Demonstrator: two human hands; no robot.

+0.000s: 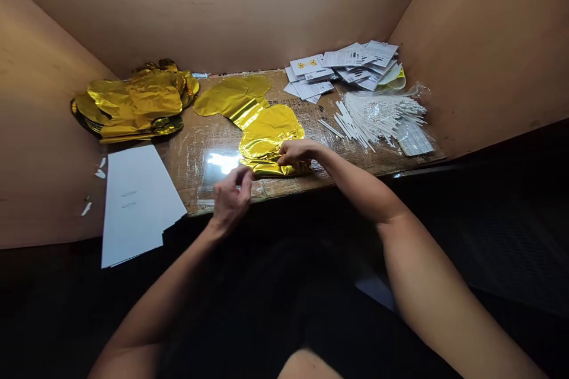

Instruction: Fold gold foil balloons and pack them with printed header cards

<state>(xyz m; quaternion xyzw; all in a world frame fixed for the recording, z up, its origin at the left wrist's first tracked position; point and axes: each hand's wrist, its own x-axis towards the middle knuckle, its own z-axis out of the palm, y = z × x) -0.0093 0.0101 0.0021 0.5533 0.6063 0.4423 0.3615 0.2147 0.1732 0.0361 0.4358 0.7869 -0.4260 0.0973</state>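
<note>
A flat, uninflated gold foil balloon (271, 129) lies on the cardboard-topped table, its near end folded over along the front edge. My left hand (232, 194) is closed in a pinch at the left corner of that fold. On the right part of the fold, my right hand (297, 151) presses down with curled fingers gripping the foil. A clear plastic bag (217, 174) lies flat beside my left hand, partly under the balloon.
Stacked gold foil balloons (137, 100) sit at the left, with white card sheets (137, 201) overhanging the front edge below them. Printed packets (351, 65) are heaped at the back right, near white sticks (377, 118) in clear plastic. Cardboard walls (249, 12) enclose three sides.
</note>
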